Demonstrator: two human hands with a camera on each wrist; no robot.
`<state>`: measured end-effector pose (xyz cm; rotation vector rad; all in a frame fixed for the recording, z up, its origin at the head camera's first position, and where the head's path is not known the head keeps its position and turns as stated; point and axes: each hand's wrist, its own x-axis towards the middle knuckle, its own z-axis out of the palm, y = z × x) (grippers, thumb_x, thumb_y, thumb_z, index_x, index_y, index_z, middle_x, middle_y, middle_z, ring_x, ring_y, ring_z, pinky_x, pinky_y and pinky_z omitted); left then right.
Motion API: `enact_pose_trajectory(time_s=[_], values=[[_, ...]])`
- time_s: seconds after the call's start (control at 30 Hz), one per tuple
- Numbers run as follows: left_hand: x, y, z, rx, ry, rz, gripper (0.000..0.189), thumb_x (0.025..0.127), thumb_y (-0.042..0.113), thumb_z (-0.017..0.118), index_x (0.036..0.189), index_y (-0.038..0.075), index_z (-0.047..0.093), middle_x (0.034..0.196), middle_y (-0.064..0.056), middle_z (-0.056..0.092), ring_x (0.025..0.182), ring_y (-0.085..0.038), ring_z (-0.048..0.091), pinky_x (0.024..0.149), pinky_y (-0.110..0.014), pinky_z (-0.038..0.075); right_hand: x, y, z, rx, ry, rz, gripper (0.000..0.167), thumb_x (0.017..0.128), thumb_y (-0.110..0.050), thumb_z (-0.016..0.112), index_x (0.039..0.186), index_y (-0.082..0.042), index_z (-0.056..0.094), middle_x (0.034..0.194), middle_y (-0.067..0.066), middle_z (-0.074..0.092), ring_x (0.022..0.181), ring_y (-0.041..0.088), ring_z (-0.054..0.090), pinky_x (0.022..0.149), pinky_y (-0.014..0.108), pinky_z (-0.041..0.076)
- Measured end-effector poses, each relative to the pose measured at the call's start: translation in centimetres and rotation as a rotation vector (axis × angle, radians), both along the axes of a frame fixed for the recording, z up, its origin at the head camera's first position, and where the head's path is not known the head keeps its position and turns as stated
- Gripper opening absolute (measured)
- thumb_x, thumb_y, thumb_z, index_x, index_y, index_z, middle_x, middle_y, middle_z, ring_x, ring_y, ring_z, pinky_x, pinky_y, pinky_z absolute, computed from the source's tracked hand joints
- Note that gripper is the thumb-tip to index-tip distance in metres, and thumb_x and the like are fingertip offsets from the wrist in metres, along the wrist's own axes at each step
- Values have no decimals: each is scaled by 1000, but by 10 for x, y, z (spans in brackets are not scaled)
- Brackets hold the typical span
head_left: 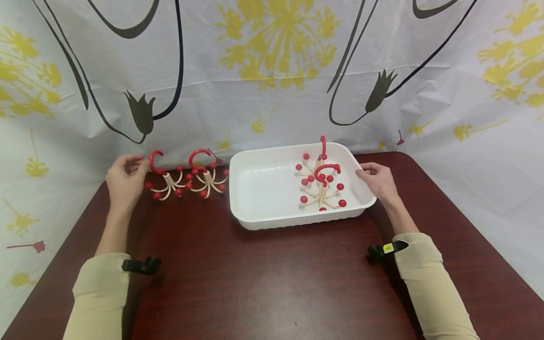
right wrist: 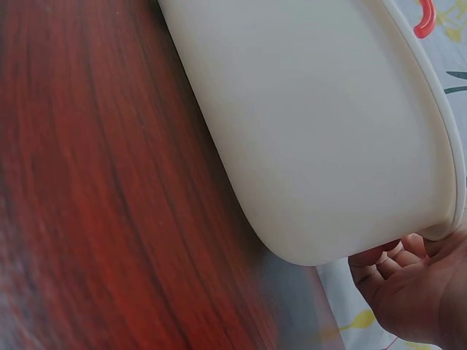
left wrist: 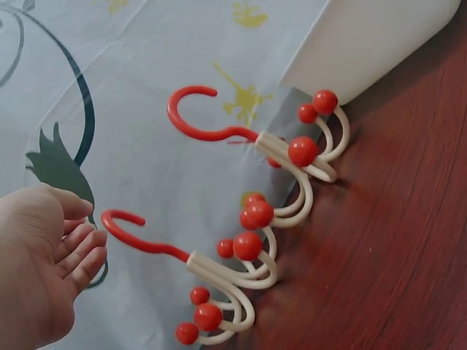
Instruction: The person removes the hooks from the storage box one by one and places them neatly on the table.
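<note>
My left hand [head_left: 126,179] is raised just left of a multi-arm hook hanger [head_left: 169,183] with a red top hook, cream arms and red ball tips. In the left wrist view, a gap shows between its loosely bent fingers [left wrist: 82,251] and that red hook. A matching hanger [head_left: 207,179] stands to its right, beside a white rectangular tray [head_left: 267,189]. My right hand [head_left: 379,182] grips the tray's right rim, thumb at the edge and fingers below it in the right wrist view. Inside the tray's right half are a front hanger [head_left: 323,192] and a partly hidden rear one [head_left: 323,146].
The dark red-brown wooden table [head_left: 272,283] extends in front of the tray and hangers. Behind it hangs a white curtain [head_left: 204,104] with yellow and dark plant prints, close to the hangers and the tray's far side.
</note>
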<state>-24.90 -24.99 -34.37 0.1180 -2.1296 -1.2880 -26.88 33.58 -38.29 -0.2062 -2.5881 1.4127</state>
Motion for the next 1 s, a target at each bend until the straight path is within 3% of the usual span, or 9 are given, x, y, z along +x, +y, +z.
enact_pose_trajectory(time_s=[0.23, 0.47, 0.73, 1.0], values=[[3, 18, 9, -11, 85, -59, 27, 95, 11, 67, 113, -8, 69, 86, 20, 59, 78, 5, 58, 74, -11, 45, 0, -1, 0, -13, 6, 2, 39, 99, -23, 64, 124, 8, 63, 84, 1, 60, 72, 8, 55, 60, 17, 48], [5, 40, 16, -34, 151, -134, 25, 96, 11, 67, 112, -8, 68, 93, 5, 62, 82, 0, 57, 78, -14, 44, 0, 0, 0, 16, 14, -5, 36, 99, -22, 63, 122, 6, 64, 82, 0, 59, 73, 10, 54, 60, 18, 47], [7, 66, 20, -22, 156, -217, 23, 96, 8, 67, 114, -7, 68, 96, -4, 63, 84, -2, 58, 79, -16, 45, -1, -1, 1, 17, 9, -16, 37, 98, -22, 64, 122, 6, 65, 81, -2, 59, 73, 10, 54, 61, 18, 47], [5, 86, 15, -33, 120, -280, 25, 97, 11, 67, 117, -5, 67, 103, -13, 65, 87, -5, 59, 81, -16, 47, 0, -2, 3, 9, 17, -23, 36, 97, -20, 65, 121, 7, 65, 77, -3, 58, 70, 9, 53, 58, 18, 45]])
